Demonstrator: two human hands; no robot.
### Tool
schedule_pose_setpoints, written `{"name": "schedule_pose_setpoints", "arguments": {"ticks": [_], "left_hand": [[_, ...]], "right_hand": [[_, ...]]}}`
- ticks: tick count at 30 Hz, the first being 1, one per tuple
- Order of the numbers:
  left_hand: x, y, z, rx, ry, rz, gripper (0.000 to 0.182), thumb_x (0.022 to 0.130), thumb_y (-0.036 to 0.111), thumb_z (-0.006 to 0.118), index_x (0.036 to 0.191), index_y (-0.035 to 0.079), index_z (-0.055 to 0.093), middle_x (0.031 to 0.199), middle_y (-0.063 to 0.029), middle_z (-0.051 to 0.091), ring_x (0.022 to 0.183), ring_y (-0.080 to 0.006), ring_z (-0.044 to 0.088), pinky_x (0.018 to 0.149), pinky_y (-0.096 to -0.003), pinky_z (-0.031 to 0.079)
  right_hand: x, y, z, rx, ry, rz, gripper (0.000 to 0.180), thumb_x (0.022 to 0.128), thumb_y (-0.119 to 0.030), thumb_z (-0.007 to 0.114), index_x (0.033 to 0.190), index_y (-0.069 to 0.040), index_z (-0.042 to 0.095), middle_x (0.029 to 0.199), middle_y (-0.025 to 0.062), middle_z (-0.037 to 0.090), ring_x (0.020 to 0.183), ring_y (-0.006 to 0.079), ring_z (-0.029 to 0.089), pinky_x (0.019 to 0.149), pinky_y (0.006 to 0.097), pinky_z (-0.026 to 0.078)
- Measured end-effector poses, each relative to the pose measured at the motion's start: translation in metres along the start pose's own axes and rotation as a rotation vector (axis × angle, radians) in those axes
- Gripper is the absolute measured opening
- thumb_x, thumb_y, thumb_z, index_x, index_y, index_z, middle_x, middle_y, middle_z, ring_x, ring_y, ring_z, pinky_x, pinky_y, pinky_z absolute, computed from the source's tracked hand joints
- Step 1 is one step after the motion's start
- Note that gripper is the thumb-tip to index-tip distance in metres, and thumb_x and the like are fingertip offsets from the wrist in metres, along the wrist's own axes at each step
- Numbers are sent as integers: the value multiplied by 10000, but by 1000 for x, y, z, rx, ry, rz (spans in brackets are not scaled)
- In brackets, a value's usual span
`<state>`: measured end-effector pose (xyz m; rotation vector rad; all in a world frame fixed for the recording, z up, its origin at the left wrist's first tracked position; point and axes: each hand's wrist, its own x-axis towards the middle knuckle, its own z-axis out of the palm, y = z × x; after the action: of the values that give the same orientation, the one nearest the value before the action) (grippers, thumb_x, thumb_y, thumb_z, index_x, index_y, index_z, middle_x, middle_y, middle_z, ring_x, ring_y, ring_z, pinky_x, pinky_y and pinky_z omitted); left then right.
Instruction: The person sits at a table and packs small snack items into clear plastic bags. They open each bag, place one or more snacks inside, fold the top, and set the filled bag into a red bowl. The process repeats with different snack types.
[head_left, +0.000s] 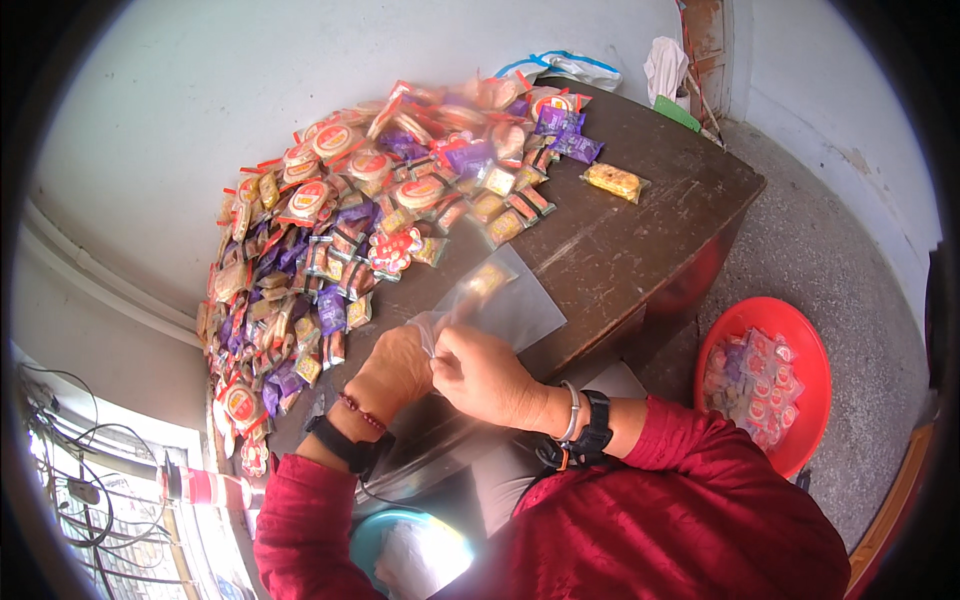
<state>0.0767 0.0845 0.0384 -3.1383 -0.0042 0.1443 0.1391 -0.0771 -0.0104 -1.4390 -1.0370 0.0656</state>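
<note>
Over the front of the dark wooden table, both hands meet at the gathered mouth of a clear plastic bag (534, 313). My right hand (484, 375) pinches the bag's edge with curled fingers. At the same edge is my left hand (399, 364); its fingers are partly hidden by the film and seem to reach inside. A small yellow-wrapped snack packet (489, 279) shows through the bag; whether it lies inside or beneath is unclear. Beyond the hands spreads a large heap of wrapped snacks, among them round biscuits in clear packs (332, 139) and purple packets (331, 309).
A single yellow packet (615, 183) lies apart on the wooden table (637, 240). On the floor at right stands a red basin (814, 367) holding filled clear bags (765, 382). A teal basin (365, 536) with white plastic sits below my left arm. Tangled cables (90, 495) hang by the window.
</note>
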Motion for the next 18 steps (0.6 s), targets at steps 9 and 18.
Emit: {"name": "schedule_pose_setpoints", "arguments": {"ticks": [9,18], "left_hand": [[9,11,-16,-83,-37,-6,622,969,307,641,1565,287,465,1202,-186,747,1066,-394,731,844,-490,605],[-13,-8,-10,91,-195,-43,207,906,106,640,1064,61,766,1047,-221,744,1011,-417,715,884,-488,577]], "right_hand": [[1,4,5,43,60,-26,163,912,-74,718,939,-28,564,857,213,650,810,472,657,685,512,526],[0,2,-2,38,4,52,113,915,-97,684,923,-33,591,869,222,660,831,480,652,722,508,537]]}}
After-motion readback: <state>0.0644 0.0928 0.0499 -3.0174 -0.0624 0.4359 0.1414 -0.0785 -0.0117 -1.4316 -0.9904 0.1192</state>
